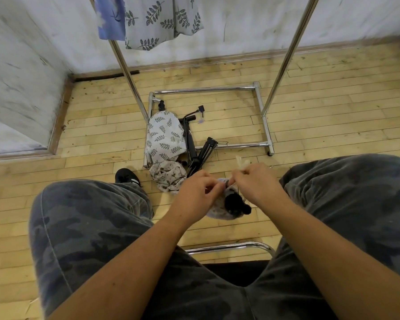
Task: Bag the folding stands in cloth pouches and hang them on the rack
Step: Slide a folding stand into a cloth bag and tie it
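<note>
The grey pouch (217, 214) hangs between the person's knees, above the floor, with the black head of a folding stand (234, 204) poking out of its mouth. The left hand (198, 190) pinches the gathered rim. The right hand (255, 181) is closed on the cream drawstring (241, 163). The main risk, as I judge it, is cinching over that protruding head, which would leave the mouth half shut (the cloth looks bunched there), so the stand could slide out once hung. A slipped pinch would drop the lot. More stands (191, 144) and a leaf-print pouch (164, 137) lie on the floor by the rack (206, 90).
</note>
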Available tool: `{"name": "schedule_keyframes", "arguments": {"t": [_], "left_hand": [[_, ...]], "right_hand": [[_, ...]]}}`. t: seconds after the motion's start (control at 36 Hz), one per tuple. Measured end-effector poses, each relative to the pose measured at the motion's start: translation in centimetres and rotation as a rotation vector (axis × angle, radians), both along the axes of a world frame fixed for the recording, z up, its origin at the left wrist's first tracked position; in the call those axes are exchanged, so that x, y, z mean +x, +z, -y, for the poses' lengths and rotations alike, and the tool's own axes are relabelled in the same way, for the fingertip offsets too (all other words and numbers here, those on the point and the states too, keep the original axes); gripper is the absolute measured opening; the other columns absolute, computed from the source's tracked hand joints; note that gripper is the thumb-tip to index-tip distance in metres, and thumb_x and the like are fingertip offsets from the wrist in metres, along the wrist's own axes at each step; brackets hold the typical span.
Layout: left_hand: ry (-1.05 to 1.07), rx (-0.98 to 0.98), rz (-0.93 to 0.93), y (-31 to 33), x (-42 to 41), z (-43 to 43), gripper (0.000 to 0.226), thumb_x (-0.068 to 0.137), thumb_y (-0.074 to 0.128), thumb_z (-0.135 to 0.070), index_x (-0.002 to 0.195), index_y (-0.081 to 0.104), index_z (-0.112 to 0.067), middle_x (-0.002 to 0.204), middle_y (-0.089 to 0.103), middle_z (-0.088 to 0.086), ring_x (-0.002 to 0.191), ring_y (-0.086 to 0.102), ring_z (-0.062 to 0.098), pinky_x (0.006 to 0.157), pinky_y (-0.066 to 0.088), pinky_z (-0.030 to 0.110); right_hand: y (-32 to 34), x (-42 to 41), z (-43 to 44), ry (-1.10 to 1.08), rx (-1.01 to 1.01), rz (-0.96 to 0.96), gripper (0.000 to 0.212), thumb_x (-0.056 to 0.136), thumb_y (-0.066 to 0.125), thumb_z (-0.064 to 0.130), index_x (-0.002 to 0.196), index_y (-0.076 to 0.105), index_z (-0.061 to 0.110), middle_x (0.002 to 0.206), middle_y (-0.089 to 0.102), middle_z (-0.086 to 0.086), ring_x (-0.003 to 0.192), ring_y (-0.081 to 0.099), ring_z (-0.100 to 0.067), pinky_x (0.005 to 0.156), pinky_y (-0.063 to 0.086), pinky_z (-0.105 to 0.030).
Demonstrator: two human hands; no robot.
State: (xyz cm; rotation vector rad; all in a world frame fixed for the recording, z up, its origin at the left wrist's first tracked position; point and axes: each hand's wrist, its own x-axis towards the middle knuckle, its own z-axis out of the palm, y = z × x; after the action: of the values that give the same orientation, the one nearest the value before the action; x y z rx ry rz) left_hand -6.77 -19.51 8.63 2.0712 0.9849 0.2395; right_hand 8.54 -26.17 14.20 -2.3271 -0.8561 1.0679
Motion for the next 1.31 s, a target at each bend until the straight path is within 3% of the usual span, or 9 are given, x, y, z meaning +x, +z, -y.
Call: {"name": "schedule_keyframes", "arguments": {"t": [0.11, 0.31, 0.36, 0.53, 0.67, 0.83, 0.92, 1.17, 1.31], "left_hand": [[0.0, 0.002, -0.038, -0.4, 0.1, -0.1, 0.025, 0.101, 0.061, -0.043, 0.093, 0.076, -0.024, 0.094, 0.063, -0.009, 0.081, 0.062, 0.004, 0.077, 0.054, 0.027], [0.043, -0.2, 0.068, -0.3, -0.3, 0.3, 0.025, 0.1, 0.061, -0.045, 0.125, 0.06, -0.039, 0.092, 0.069, -0.013, 0.081, 0.065, -0.005, 0.07, 0.053, 0.013], [0.032, -0.198, 0.095, -0.2, -0.2, 0.2, 0.03, 0.103, 0.056, -0.044, 0.133, 0.058, -0.045, 0.094, 0.07, -0.016, 0.083, 0.067, -0.004, 0.073, 0.054, 0.014], [-0.001, -0.107, 0.132, 0.3, 0.2, 0.8, 0.031, 0.104, 0.057, -0.032, 0.096, 0.06, -0.062, 0.081, 0.064, -0.041, 0.08, 0.063, -0.009, 0.068, 0.044, 0.004], [0.046, -0.08, 0.151, -0.1, 0.2, 0.8, 0.033, 0.103, 0.06, -0.028, 0.092, 0.064, -0.058, 0.078, 0.066, -0.037, 0.076, 0.062, -0.006, 0.065, 0.046, 0.01], [0.071, 0.031, 0.146, -0.3, -0.1, 0.5, 0.02, 0.101, 0.06, -0.03, 0.084, 0.063, -0.038, 0.071, 0.065, -0.014, 0.071, 0.059, -0.003, 0.061, 0.04, 0.011], [0.056, 0.062, 0.127, -0.2, -0.2, 0.4, 0.014, 0.102, 0.059, -0.027, 0.096, 0.072, -0.026, 0.077, 0.067, -0.014, 0.078, 0.061, -0.003, 0.064, 0.041, 0.012], [0.07, 0.109, 0.163, 0.2, -0.1, 0.2, 0.012, 0.102, 0.062, -0.023, 0.095, 0.072, -0.021, 0.083, 0.069, -0.014, 0.084, 0.062, 0.001, 0.069, 0.046, 0.013], [0.08, 0.077, 0.139, -0.2, 0.1, 0.4, 0.029, 0.102, 0.062, -0.028, 0.079, 0.064, -0.046, 0.069, 0.063, -0.025, 0.069, 0.06, -0.003, 0.06, 0.038, 0.009]], "right_hand": [[-0.6, -1.0, 0.2, -0.08, 0.053, -0.069, 0.034, 0.102, 0.056, 0.034, 0.081, 0.077, 0.019, 0.079, 0.069, -0.005, 0.076, 0.066, -0.021, 0.072, 0.062, -0.042], [0.3, -1.3, 0.1, -0.28, 0.023, -0.554, 0.02, 0.096, 0.055, 0.021, 0.079, 0.061, 0.014, 0.056, 0.045, 0.001, 0.044, 0.034, -0.012, 0.044, 0.03, -0.026], [0.6, -1.1, 0.0, -0.218, -0.024, -0.519, 0.023, 0.097, 0.056, 0.028, 0.08, 0.056, 0.013, 0.054, 0.048, 0.003, 0.048, 0.038, -0.012, 0.045, 0.032, -0.027], [0.7, -1.1, -0.5, 0.047, 0.028, -0.151, 0.031, 0.094, 0.065, 0.033, 0.089, 0.073, 0.003, 0.076, 0.07, -0.013, 0.063, 0.062, -0.024, 0.057, 0.053, -0.04], [0.5, -1.8, -0.9, 0.167, 0.064, 0.067, 0.032, 0.095, 0.06, 0.028, 0.08, 0.069, 0.0, 0.064, 0.056, -0.006, 0.06, 0.05, -0.016, 0.056, 0.043, -0.031], [1.3, -1.8, -0.9, -0.023, 0.088, -0.228, 0.038, 0.097, 0.06, 0.025, 0.064, 0.066, 0.009, 0.05, 0.055, 0.004, 0.044, 0.049, -0.006, 0.05, 0.039, -0.024], [1.4, -1.8, -0.9, 0.009, 0.008, -0.272, 0.036, 0.099, 0.058, 0.029, 0.081, 0.07, 0.0, 0.05, 0.049, 0.001, 0.033, 0.04, -0.006, 0.041, 0.033, -0.022], [1.7, -2.0, -1.0, -0.07, 0.017, -0.391, 0.023, 0.097, 0.058, 0.022, 0.074, 0.061, 0.016, 0.059, 0.05, 0.001, 0.045, 0.04, -0.011, 0.041, 0.031, -0.023], [1.8, -1.9, -1.1, -0.166, 0.082, -0.581, 0.02, 0.094, 0.054, 0.015, 0.075, 0.059, 0.014, 0.057, 0.042, -0.003, 0.041, 0.03, -0.011, 0.041, 0.026, -0.025]]}}
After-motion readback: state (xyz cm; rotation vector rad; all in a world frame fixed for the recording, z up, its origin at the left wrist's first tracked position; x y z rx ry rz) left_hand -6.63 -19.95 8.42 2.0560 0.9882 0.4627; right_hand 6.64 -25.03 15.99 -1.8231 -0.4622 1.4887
